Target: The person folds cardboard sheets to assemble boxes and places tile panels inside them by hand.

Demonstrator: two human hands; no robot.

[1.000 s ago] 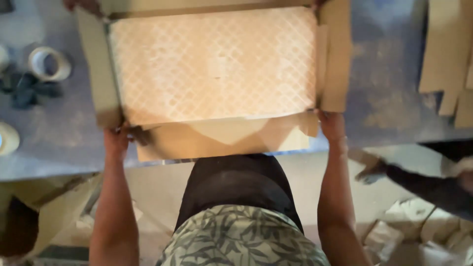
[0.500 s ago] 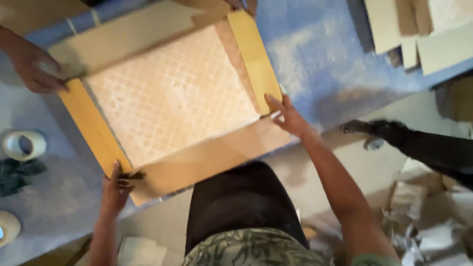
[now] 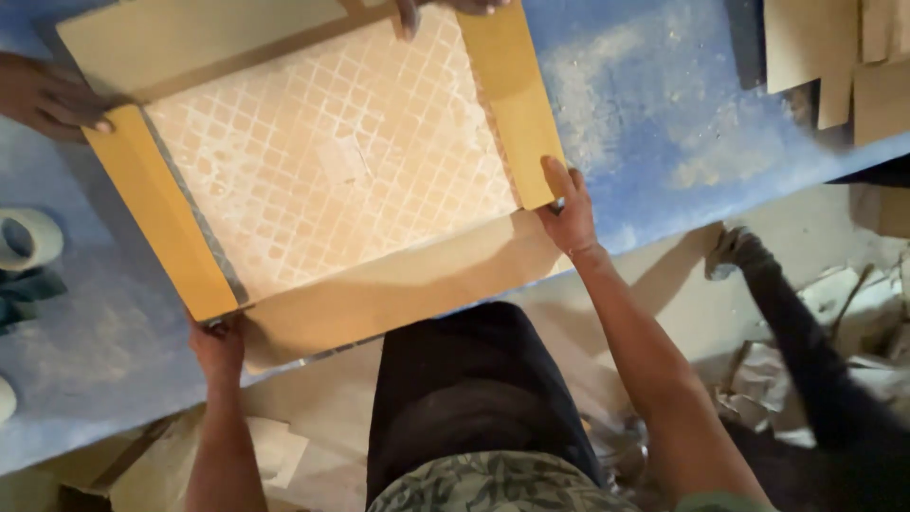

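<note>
**Tile in cardboard wrap: turned askew on the bench, corners held**

Item: square patterned tile (image 3: 332,161), pale with a lattice of diamonds, lying flat inside an opened cardboard wrap (image 3: 398,284) on the blue dusty table (image 3: 654,123). Position: left-centre of the view, near edge overhanging the table's near side.

Change noted: a second ago the wrap sat square to the table edge with both hands at its near corners; now it sits rotated, right side swung farther away. The flaps lie open around the tile, none folded over its face, so the wrapping reads as not yet closed.

Left hand (image 3: 218,346): at the near left corner, fingers curled onto the cardboard edge; how tight, cannot tell.

Right hand (image 3: 567,213): at the near right corner, fingers together and extended, pressing the end of the right flap (image 3: 512,95).

Other hands: a co-worker's hand (image 3: 52,95) on the far left corner, fingers laid flat; another person's fingers (image 3: 445,8) at the far edge. A gloved arm (image 3: 777,303) reaches low at right.

Also present: tape roll (image 3: 28,237) at left; cardboard pieces (image 3: 834,47) far right.
</note>
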